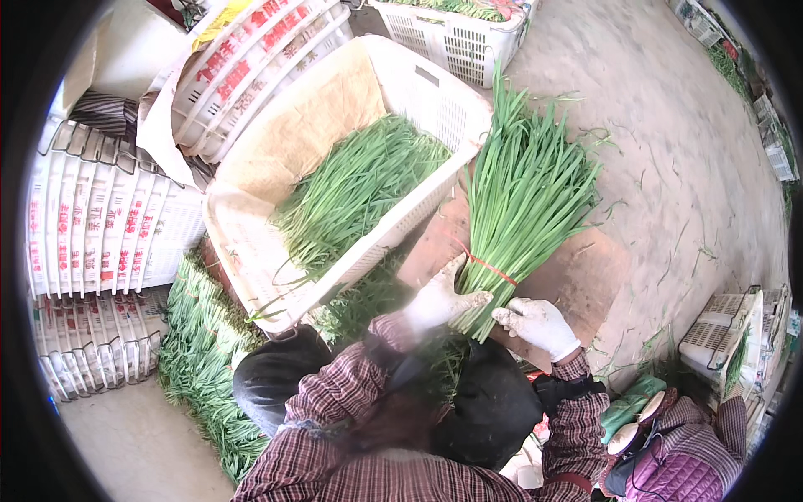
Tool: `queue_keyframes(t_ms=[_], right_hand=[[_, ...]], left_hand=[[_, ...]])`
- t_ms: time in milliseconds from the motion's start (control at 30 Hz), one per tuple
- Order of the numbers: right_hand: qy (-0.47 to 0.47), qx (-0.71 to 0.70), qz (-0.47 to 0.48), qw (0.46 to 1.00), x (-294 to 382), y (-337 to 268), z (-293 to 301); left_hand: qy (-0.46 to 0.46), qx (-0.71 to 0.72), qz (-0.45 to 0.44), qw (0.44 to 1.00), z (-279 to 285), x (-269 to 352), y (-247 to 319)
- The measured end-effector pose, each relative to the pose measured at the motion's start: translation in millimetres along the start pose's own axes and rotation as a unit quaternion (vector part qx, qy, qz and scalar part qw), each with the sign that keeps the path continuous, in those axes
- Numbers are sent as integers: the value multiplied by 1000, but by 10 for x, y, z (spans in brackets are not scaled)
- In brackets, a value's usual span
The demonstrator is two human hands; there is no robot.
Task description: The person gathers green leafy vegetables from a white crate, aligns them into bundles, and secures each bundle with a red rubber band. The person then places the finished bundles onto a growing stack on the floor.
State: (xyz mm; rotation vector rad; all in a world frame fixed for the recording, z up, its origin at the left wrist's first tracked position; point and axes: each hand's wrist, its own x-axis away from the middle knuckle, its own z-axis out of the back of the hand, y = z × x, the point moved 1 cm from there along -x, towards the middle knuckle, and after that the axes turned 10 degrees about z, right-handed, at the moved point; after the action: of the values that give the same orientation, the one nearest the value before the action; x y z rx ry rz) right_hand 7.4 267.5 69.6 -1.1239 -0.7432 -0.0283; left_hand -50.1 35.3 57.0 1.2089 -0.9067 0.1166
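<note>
A large bunch of long green leaf stalks, like garlic chives [524, 194], lies on a brown board [583, 276] before me, leaves pointing away. A red tie [492, 270] crosses the bunch near its pale stem ends. My left hand [442, 298], in a whitish glove, rests at the left side of the stems below the tie, thumb and fingers spread. My right hand [539, 326], also gloved, is at the right side of the stems with its fingers bent; whether it grips them or the tie, I cannot tell. Loose green stalks [364, 194] lie in a white plastic crate [401, 229] at the left.
Stacked white crates [113, 219] stand far left, beside piled green bundles [207, 364]. Another filled crate [464, 47] is at the top. A person in a purple vest [684, 452] sits at the lower right, near more crates [721, 326]. Leaf scraps litter the floor [677, 163].
</note>
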Motion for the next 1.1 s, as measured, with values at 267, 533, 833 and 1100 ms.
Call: queue_keyframes(t_ms=[267, 533, 833, 1100], right_hand=[[3, -11, 47, 999, -84, 140, -20], [-19, -81, 110, 990, -93, 10, -112], [142, 134, 288, 938, -148, -208, 47], [290, 390, 397, 778, -949, -737, 173]], left_hand=[[18, -65, -6, 998, -25, -70, 140], [103, -277, -106, 949, 127, -33, 289], [69, -126, -104, 984, 467, -30, 62], [10, -114, -169, 979, 415, 9, -16]])
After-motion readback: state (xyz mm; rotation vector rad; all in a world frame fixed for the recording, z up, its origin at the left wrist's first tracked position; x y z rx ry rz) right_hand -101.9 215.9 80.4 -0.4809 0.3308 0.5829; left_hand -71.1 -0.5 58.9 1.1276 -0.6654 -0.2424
